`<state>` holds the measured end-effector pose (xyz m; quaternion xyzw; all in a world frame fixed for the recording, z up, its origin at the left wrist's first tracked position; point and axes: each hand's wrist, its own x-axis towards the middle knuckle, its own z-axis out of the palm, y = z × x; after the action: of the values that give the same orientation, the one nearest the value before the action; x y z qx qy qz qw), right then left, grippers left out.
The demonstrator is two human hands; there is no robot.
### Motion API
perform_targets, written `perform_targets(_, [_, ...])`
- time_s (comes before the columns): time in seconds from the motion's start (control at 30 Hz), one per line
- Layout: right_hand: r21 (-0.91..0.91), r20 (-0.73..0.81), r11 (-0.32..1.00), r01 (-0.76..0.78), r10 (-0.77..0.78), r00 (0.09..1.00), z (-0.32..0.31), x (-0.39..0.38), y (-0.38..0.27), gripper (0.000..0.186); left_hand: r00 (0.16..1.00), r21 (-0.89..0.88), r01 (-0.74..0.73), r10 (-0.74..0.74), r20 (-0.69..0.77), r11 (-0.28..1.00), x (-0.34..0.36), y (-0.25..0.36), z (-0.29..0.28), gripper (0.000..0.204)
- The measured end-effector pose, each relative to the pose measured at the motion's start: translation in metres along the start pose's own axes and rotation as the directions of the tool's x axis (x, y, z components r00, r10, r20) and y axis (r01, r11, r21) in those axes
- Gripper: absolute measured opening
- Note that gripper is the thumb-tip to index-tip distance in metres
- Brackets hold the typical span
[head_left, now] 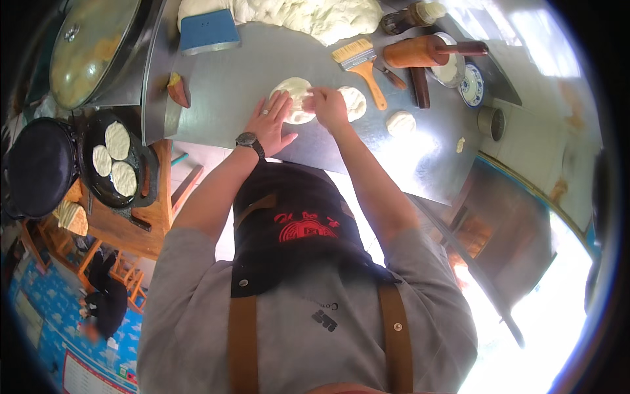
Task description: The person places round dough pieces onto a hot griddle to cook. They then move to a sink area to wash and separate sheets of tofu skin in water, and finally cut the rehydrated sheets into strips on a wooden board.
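A flattened round of pale dough (290, 85) lies on the metal worktop (226, 85) in front of me. My left hand (270, 121), with a ring and a wristwatch, rests on its lower left part, fingers stretched out. At its right edge my right hand (328, 107) is closed, fingertips pinching the dough; the fingers partly cover the contact. A second dough round (355, 103) sits just beyond the right hand, partly behind it. Farther right lies a smaller dough piece (401, 123).
A large dough mass (289, 16) and blue scraper (210, 31) are at the back. Right of them lie a wide brush (362, 65) and wooden roller (413, 51). On the left, a black pan (108, 174) holds dough rounds beside a large lidded pot (92, 46).
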<state>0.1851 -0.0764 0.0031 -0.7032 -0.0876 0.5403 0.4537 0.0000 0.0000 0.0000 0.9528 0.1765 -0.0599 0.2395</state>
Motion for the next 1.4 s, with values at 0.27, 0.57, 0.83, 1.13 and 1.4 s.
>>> perform_targets(0.27, [0.263,-0.004,0.956,0.132,-0.135,0.991,-0.006,0.074,-0.020,0.027,0.998,0.141,-0.045,0.051,-0.041,0.989,0.040,-0.035,-0.019,0.089])
perform_targets(0.57, [0.190,0.100,0.982,-0.021,0.002,0.995,-0.008,0.011,0.028,0.026,0.989,0.037,0.021,-0.026,0.144,0.999,-0.022,0.031,0.009,0.111])
perform_targets(0.83, [-0.943,0.037,0.286,0.172,-0.422,0.906,0.006,0.053,0.011,0.054,0.973,-0.505,0.093,-0.187,-0.139,0.858,-0.043,0.000,-0.016,0.072])
perform_targets(1.13, [-0.826,0.332,0.329,0.457,-0.370,0.868,0.033,0.004,-0.005,0.028,0.747,-0.764,0.188,-0.595,-0.297,0.617,-0.156,-0.070,-0.034,0.055])
perform_targets(1.4, [-0.720,0.548,0.360,0.593,-0.228,0.805,0.242,-0.087,-0.133,0.030,0.217,-0.573,0.392,-0.678,-0.702,0.719,-0.286,-0.274,-0.130,0.023])
